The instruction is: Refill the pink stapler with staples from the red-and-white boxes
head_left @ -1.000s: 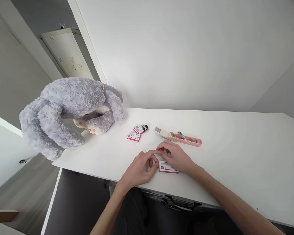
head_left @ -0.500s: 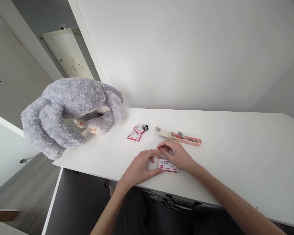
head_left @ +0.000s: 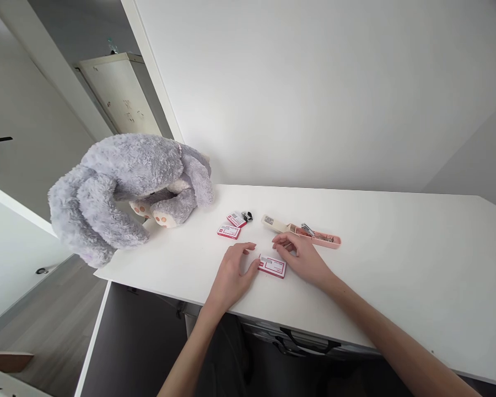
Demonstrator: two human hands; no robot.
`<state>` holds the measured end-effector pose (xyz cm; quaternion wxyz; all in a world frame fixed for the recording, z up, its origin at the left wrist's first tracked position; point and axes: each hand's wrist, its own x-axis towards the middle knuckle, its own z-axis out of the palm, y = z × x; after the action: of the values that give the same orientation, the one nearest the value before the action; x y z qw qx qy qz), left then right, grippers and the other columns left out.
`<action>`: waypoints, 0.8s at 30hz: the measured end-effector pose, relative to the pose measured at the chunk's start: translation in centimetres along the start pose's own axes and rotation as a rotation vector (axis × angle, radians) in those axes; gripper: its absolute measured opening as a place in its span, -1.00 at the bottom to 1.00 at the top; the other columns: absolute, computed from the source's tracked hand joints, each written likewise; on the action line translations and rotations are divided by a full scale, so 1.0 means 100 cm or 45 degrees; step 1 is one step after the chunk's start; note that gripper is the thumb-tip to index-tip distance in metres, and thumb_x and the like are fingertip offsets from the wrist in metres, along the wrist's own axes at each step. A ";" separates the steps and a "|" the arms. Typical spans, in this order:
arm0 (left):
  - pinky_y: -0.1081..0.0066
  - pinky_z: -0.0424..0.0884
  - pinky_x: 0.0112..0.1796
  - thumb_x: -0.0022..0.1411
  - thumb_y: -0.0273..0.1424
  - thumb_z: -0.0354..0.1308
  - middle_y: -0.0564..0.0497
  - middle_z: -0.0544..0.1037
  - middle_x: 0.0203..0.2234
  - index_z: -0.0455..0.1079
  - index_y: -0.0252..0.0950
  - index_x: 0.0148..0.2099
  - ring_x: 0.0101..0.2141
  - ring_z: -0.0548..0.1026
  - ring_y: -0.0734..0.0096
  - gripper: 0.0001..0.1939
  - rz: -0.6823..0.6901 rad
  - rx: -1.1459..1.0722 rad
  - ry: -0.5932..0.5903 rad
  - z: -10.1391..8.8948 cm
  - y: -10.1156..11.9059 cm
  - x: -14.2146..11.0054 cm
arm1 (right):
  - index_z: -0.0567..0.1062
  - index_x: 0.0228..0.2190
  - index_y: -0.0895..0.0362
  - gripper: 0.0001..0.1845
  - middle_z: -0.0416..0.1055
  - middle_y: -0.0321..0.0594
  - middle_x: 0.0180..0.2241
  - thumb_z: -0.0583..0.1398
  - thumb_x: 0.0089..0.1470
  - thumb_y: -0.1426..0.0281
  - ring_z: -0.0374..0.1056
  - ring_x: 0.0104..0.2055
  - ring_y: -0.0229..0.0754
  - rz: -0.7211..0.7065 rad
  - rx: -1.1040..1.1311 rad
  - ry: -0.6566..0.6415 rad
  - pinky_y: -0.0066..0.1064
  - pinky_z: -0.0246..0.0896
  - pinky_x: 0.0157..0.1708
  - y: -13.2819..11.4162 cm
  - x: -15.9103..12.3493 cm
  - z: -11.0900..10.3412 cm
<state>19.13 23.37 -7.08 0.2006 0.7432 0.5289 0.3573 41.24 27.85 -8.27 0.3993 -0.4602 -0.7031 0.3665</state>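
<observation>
A small white box with red edging lies flat on the white tabletop between my hands. My left hand rests at its left side, fingers curved and spread apart, with the thumb tip at the box's left end. Beside the upper right of the box is my right hand; its fingers are curled and the thumb and index tips come close together. Anything between those tips is too small to see. Just behind the right hand lies a long slim pink-and-cream case, opened out, with small metal pieces inside.
Two similar boxes lie farther back on the left, near a small black and silver piece. A large grey plush toy fills the table's left end. The wall runs along the back, and drawer handles show below the front edge.
My hands have come apart; the left has moved left, away from the right fingertips. The box has shifted slightly left and away from me. The view has shifted a little.
</observation>
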 end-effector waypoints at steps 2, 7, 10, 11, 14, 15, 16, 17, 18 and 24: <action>0.10 0.38 0.15 0.40 -0.27 0.19 -0.04 0.54 0.09 0.38 -0.10 0.18 0.08 0.48 0.21 -0.67 0.066 -0.002 -0.039 -0.002 0.004 0.000 | 0.52 -0.18 0.04 -0.82 0.57 -0.18 -0.17 0.16 0.27 0.27 0.48 -0.10 -0.07 -0.001 0.020 -0.002 -0.20 0.38 -0.12 0.000 0.000 0.000; 0.09 0.32 0.21 0.34 -0.24 0.27 0.03 0.56 0.08 0.45 -0.04 0.17 0.18 0.39 0.17 -0.63 0.181 0.006 -0.235 -0.006 0.011 0.001 | 0.52 -0.17 0.05 -0.82 0.57 -0.17 -0.16 0.18 0.27 0.25 0.49 -0.09 -0.07 0.036 0.134 -0.016 -0.16 0.39 -0.04 0.001 0.001 -0.001; 0.10 0.35 0.18 0.35 -0.28 0.26 0.03 0.59 0.02 0.49 -0.06 0.10 0.14 0.42 0.18 -0.71 0.155 0.014 -0.198 -0.005 0.008 0.002 | 0.51 -0.15 0.05 -0.80 0.57 -0.17 -0.13 0.19 0.26 0.24 0.49 -0.06 -0.08 0.089 0.179 -0.010 -0.15 0.39 -0.01 0.002 0.001 -0.002; 0.10 0.36 0.16 0.36 -0.29 0.25 0.02 0.60 0.00 0.50 -0.08 0.07 0.11 0.44 0.18 -0.74 0.137 0.019 -0.166 -0.004 0.007 0.003 | 0.51 -0.15 0.05 -0.80 0.57 -0.17 -0.13 0.19 0.26 0.24 0.49 -0.05 -0.08 0.102 0.183 -0.006 -0.15 0.39 0.00 0.002 0.001 -0.002; 0.09 0.37 0.13 0.36 -0.34 0.23 0.01 0.60 -0.04 0.49 -0.12 0.03 0.07 0.46 0.17 -0.79 0.064 0.063 -0.046 -0.002 0.001 0.004 | 0.50 -0.14 0.05 -0.80 0.57 -0.15 -0.11 0.19 0.27 0.23 0.49 -0.02 -0.07 0.133 0.177 0.010 -0.15 0.38 0.02 0.001 0.001 -0.003; 0.09 0.37 0.13 0.36 -0.35 0.21 0.00 0.60 -0.04 0.48 -0.13 0.02 0.07 0.46 0.16 -0.80 0.043 0.085 -0.010 -0.001 -0.001 0.004 | 0.50 -0.14 0.05 -0.80 0.57 -0.15 -0.10 0.19 0.26 0.24 0.49 -0.02 -0.07 0.142 0.174 0.017 -0.15 0.38 0.02 0.001 0.001 -0.003; 0.08 0.37 0.13 0.37 -0.37 0.19 -0.01 0.59 -0.04 0.47 -0.14 0.02 0.07 0.45 0.16 -0.80 0.028 0.106 0.022 -0.001 -0.003 0.004 | 0.50 -0.15 0.05 -0.81 0.56 -0.14 -0.09 0.19 0.26 0.24 0.48 -0.01 -0.07 0.149 0.172 0.023 -0.15 0.38 0.03 0.000 0.000 -0.003; 0.07 0.36 0.14 0.37 -0.38 0.17 -0.02 0.57 -0.03 0.46 -0.15 0.02 0.08 0.45 0.15 -0.81 0.018 0.125 0.045 0.000 -0.004 0.004 | 0.50 -0.15 0.05 -0.81 0.56 -0.14 -0.09 0.19 0.26 0.24 0.48 -0.01 -0.06 0.154 0.171 0.028 -0.15 0.38 0.03 0.000 0.000 -0.003; 0.06 0.36 0.14 0.38 -0.39 0.15 -0.03 0.56 -0.02 0.45 -0.16 0.02 0.08 0.44 0.15 -0.81 0.013 0.142 0.063 0.000 -0.005 0.003 | 0.50 -0.15 0.05 -0.81 0.56 -0.14 -0.09 0.20 0.25 0.24 0.48 -0.01 -0.06 0.155 0.170 0.029 -0.15 0.37 0.03 0.000 0.000 -0.002; 0.03 0.30 0.22 0.43 -0.45 0.04 -0.10 0.46 0.14 0.41 -0.18 0.10 0.21 0.36 0.15 -0.74 -0.007 0.171 0.214 0.003 -0.012 0.001 | 0.51 -0.15 0.06 -0.82 0.57 -0.15 -0.13 0.19 0.25 0.28 0.48 -0.05 -0.07 0.111 0.127 -0.008 -0.15 0.38 -0.01 0.000 0.001 -0.001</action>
<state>18.63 23.96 -8.05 0.1063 0.7209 0.5687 0.3816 41.32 27.93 -8.17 0.4030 -0.4688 -0.6646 0.4197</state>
